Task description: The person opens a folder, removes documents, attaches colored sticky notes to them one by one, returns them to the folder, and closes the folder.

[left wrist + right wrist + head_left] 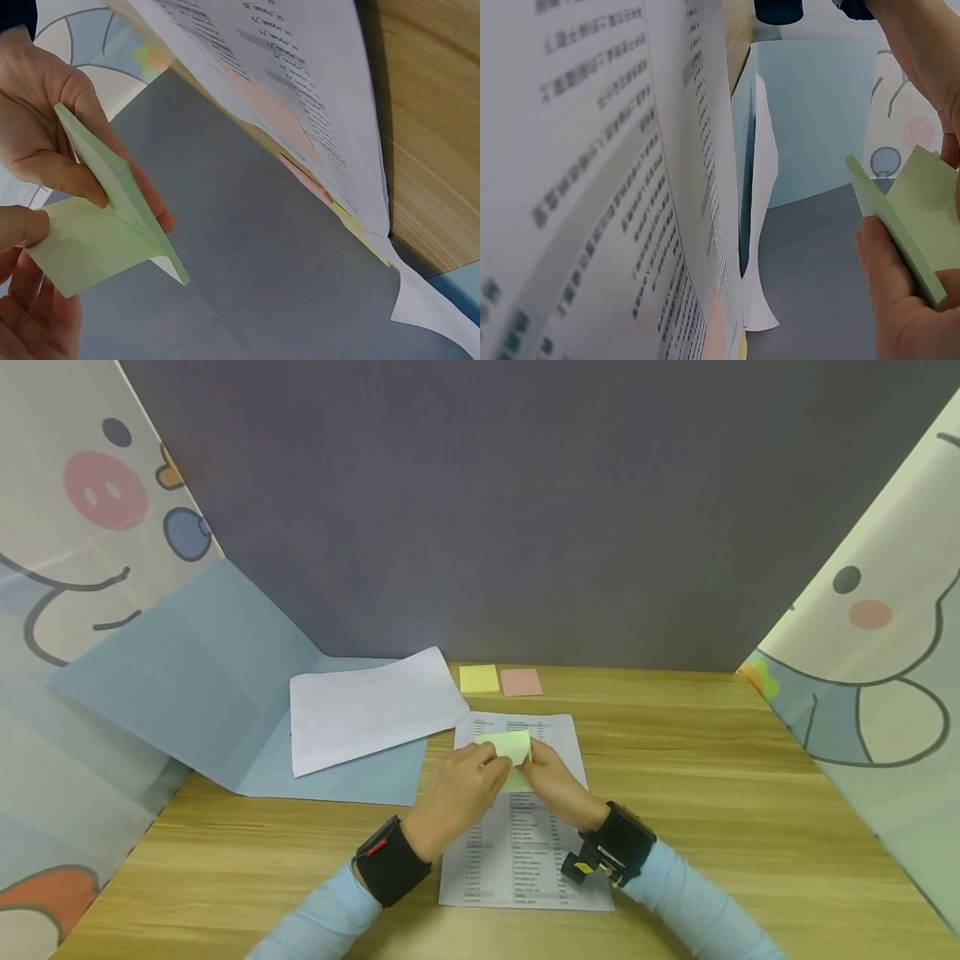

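Pad (124,184), its thickness in wrist views only

Office-like workspace, wood-grain table (705,760), blue folder (202,668), printed sheet (525,868), green sticky pad (512,746), 2 cartoon-print walls (892,652)

Over there I see pale blue sleeves (318,914), lightly creased. Behind the bare left hand (459,789) sits a wide black wristband (396,867) with a small red tag (374,847). Behind the bare right hand (557,783), another black band (624,839) carries a small dark block (573,869), marked with yellow.
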Action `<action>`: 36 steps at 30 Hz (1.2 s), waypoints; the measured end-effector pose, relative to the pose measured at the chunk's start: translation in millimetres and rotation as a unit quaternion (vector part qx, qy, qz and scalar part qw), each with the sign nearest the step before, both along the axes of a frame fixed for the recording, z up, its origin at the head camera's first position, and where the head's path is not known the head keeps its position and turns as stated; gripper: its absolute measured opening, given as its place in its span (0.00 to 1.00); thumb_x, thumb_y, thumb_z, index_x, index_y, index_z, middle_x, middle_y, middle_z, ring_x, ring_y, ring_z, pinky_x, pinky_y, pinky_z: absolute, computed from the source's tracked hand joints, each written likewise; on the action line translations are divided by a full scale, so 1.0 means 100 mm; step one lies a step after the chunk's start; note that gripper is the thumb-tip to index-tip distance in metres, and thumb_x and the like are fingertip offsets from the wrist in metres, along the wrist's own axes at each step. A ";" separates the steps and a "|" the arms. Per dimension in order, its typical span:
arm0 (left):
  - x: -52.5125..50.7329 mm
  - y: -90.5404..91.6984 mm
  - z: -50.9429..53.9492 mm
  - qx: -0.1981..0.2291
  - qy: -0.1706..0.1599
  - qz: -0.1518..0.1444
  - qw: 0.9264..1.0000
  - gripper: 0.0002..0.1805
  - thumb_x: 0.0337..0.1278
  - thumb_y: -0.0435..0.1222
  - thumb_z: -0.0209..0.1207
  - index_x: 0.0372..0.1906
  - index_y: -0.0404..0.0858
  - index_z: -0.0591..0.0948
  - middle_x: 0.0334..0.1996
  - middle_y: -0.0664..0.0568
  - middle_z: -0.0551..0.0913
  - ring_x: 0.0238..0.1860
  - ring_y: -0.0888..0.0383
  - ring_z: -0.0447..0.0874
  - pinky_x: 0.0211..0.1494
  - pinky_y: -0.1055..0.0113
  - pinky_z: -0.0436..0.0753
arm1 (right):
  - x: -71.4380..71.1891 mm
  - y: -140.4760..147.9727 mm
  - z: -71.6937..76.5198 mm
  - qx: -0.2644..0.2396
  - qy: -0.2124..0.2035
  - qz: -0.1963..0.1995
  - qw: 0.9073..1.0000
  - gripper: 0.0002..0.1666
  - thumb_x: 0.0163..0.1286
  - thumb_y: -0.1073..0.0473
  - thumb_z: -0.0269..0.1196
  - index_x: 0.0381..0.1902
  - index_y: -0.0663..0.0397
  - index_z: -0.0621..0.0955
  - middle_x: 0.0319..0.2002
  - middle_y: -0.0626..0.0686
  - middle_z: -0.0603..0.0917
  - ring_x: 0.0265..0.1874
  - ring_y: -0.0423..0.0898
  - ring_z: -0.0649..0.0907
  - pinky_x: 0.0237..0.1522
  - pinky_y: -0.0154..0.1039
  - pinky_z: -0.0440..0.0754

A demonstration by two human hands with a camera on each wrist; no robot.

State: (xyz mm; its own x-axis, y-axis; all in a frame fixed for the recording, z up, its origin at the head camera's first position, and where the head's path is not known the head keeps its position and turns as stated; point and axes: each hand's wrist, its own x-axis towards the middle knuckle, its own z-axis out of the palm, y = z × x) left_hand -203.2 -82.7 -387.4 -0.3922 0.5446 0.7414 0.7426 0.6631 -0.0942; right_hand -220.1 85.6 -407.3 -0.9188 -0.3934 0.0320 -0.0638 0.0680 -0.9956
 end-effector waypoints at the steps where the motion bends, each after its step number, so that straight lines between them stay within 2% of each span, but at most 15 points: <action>1: 0.00 0.00 0.00 0.001 0.003 0.002 1.000 0.04 0.48 0.30 0.63 0.24 0.41 0.82 0.19 0.56 0.73 0.17 0.66 0.66 0.19 0.80 0.64 | 0.00 0.00 0.00 -0.001 -0.001 -0.002 1.000 0.21 0.74 0.53 0.45 0.56 0.59 0.70 0.49 0.53 0.75 0.44 0.46 0.75 0.47 0.43 0.75; 6: -0.01 -0.01 0.01 0.011 0.018 0.011 1.000 0.03 0.46 0.31 0.64 0.23 0.41 0.82 0.19 0.56 0.74 0.16 0.66 0.67 0.18 0.80 0.67 | 0.01 -0.01 0.01 -0.003 -0.016 -0.013 1.000 0.20 0.74 0.54 0.44 0.56 0.61 0.70 0.48 0.55 0.75 0.43 0.48 0.76 0.48 0.49 0.74; 15: -0.03 -0.03 0.02 0.051 0.022 0.003 0.998 0.03 0.41 0.30 0.66 0.23 0.40 0.84 0.18 0.57 0.76 0.15 0.66 0.69 0.18 0.81 0.68 | 0.01 -0.01 0.01 0.002 -0.022 -0.023 0.999 0.19 0.74 0.57 0.44 0.55 0.64 0.70 0.46 0.56 0.76 0.42 0.49 0.77 0.44 0.41 0.76; 21: -0.04 -0.04 0.02 0.085 0.018 -0.009 0.996 0.04 0.41 0.28 0.65 0.22 0.39 0.84 0.17 0.56 0.76 0.13 0.67 0.68 0.16 0.81 0.66 | 0.02 -0.02 0.01 -0.003 -0.034 -0.023 0.999 0.19 0.74 0.58 0.44 0.55 0.64 0.70 0.47 0.56 0.76 0.41 0.45 0.77 0.43 0.37 0.76; 27: -0.06 -0.07 0.01 0.105 0.024 0.009 0.994 0.03 0.40 0.29 0.67 0.21 0.40 0.85 0.17 0.57 0.77 0.12 0.67 0.68 0.14 0.80 0.64 | 0.01 -0.04 0.02 -0.010 -0.049 -0.016 0.999 0.20 0.74 0.59 0.43 0.58 0.65 0.67 0.50 0.58 0.75 0.43 0.43 0.78 0.45 0.37 0.77; 36: -0.06 -0.10 0.03 0.110 0.028 0.026 0.993 0.04 0.38 0.31 0.69 0.23 0.41 0.85 0.18 0.57 0.75 0.11 0.68 0.67 0.14 0.81 0.62 | 0.00 -0.04 0.03 -0.023 -0.067 -0.007 0.997 0.21 0.74 0.58 0.43 0.59 0.67 0.66 0.48 0.58 0.77 0.41 0.43 0.79 0.43 0.36 0.78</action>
State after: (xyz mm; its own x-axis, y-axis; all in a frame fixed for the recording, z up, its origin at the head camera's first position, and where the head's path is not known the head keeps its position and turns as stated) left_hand -208.8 -92.9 -384.2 -0.3708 0.3468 0.8615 0.7050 0.7090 0.0181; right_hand -219.8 82.1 -404.7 -0.9211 -0.3822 -0.0747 0.0714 0.0226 -0.9972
